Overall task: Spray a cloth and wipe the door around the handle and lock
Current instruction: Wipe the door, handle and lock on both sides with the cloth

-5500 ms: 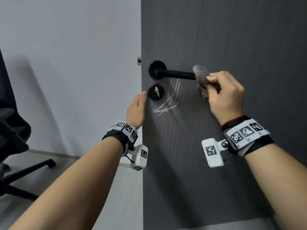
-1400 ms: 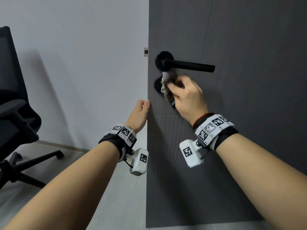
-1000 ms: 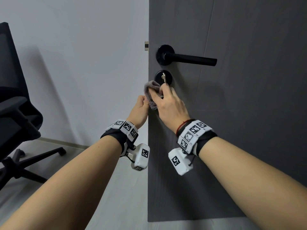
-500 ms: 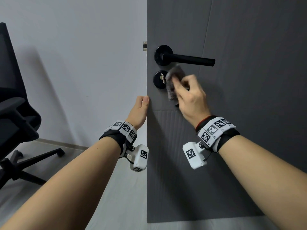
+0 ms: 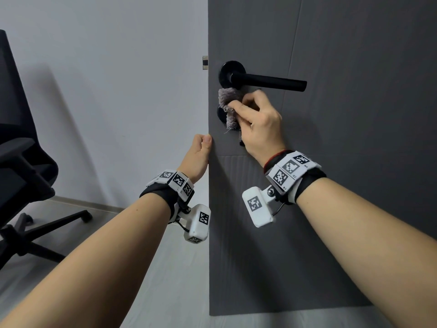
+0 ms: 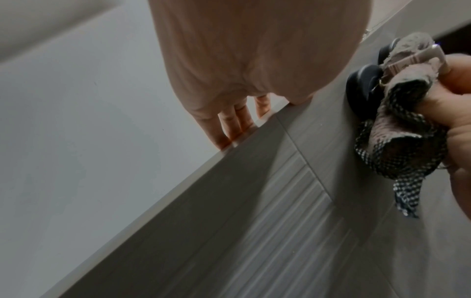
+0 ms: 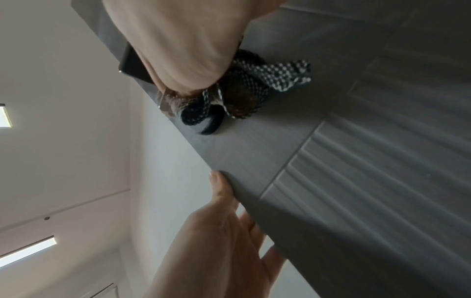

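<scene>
A dark grey door [image 5: 343, 162] carries a black lever handle [image 5: 269, 81] and, below its rose, a round black lock [image 5: 220, 114]. My right hand [image 5: 238, 105] grips a bunched grey cloth [image 5: 227, 98] and presses it against the door over the lock, just under the handle. The cloth hides most of the lock. In the right wrist view the cloth [image 7: 254, 84] hangs under my palm above the lock [image 7: 211, 123]. My left hand [image 5: 205, 143] holds the door's free edge below the lock, thumb on the front face, fingers [image 6: 237, 121] behind the edge.
A black office chair [image 5: 23, 176] on a star base stands at the left, on the pale floor [image 5: 165, 292]. A white wall [image 5: 118, 91] lies beyond the door edge. A metal latch plate [image 5: 205, 63] shows on the edge beside the handle.
My right hand has carried the cloth to the left, from the door face right of the lock onto the lock itself. The left hand keeps its hold on the door edge.
</scene>
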